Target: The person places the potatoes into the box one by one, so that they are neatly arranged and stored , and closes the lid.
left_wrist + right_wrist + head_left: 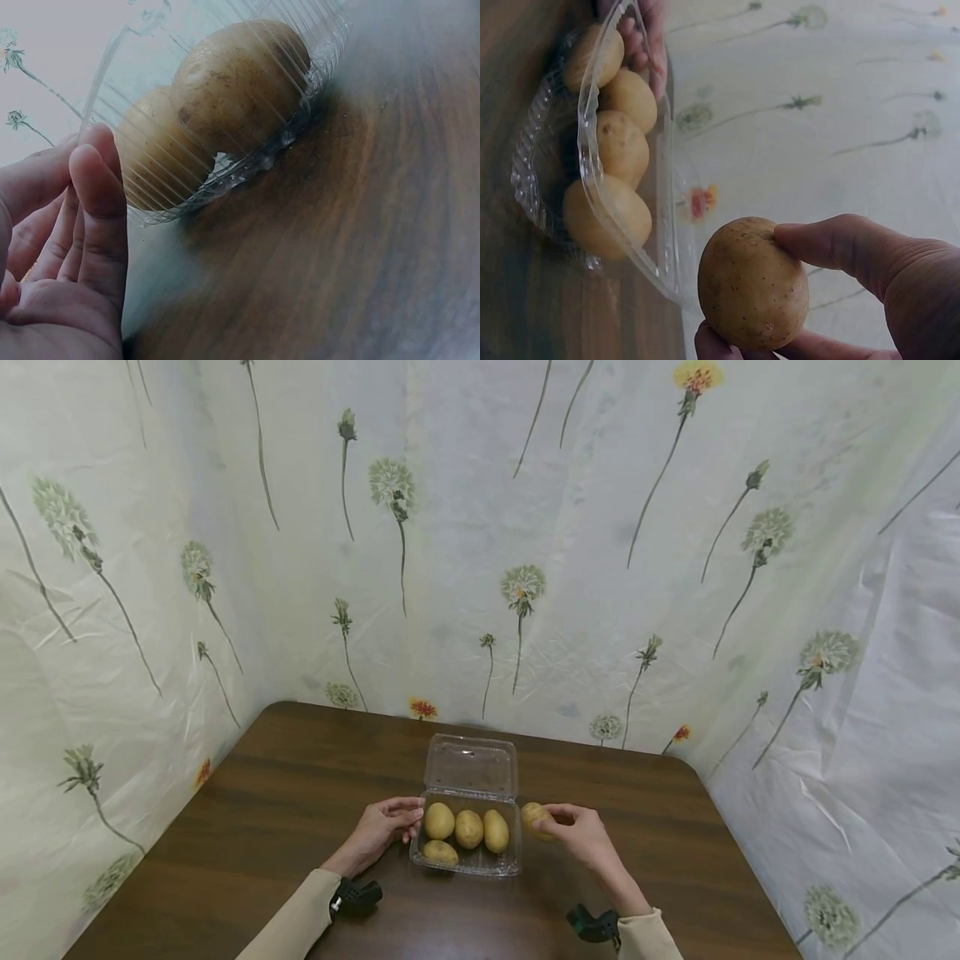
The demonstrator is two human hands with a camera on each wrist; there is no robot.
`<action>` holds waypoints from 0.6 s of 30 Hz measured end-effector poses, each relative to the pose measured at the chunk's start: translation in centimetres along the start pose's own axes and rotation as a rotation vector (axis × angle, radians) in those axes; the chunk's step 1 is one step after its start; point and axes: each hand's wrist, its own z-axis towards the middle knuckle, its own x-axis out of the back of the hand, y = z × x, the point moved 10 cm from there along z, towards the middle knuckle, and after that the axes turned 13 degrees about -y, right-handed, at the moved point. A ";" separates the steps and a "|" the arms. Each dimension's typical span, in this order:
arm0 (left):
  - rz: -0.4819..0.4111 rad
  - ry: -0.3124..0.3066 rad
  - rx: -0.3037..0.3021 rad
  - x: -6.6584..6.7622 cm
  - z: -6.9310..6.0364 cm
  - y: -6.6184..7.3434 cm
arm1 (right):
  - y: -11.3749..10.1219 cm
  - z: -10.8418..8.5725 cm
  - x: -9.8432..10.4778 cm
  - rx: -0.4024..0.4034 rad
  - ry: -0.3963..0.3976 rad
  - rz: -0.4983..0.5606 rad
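A clear plastic clamshell container (487, 865) stands on the table with its lid (471, 764) tipped back. Several potatoes (469, 829) lie inside, three in a row and another at the near left. The left hand (380, 833) pinches the container's left rim between thumb and fingers; the left wrist view shows two potatoes (244, 86) through the ribbed wall. Just outside the right wall, the right hand (587, 837) holds one more potato (751, 285), gripped between thumb and fingers. That potato hangs apart from the container.
A dark brown wooden table (300, 777) with rounded far corners carries the container. Behind it and at both sides hangs a pale curtain (450, 527) printed with dandelions. Black camera mounts (592, 925) sit on both wrists.
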 end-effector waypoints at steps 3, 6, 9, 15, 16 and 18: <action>-0.004 -0.007 0.000 -0.1 0.0 0.1 | -0.5 0.1 -0.5 0.011 -0.008 -0.005; -0.006 -0.012 -0.001 -0.2 -0.1 0.2 | -0.9 0.3 -1.2 0.027 -0.024 -0.001; -0.008 -0.014 0.001 -0.2 -0.2 0.3 | -1.4 0.5 -1.8 0.042 -0.037 0.001; -0.004 -0.011 0.005 -0.2 -0.2 0.2 | -2.1 0.8 -3.1 0.066 -0.052 -0.016; -0.001 -0.013 0.004 -0.2 -0.2 0.2 | -2.2 0.8 -3.2 0.069 -0.056 -0.019; 0.003 -0.018 0.001 -0.2 -0.1 0.3 | -2.4 0.9 -3.7 0.075 -0.068 -0.020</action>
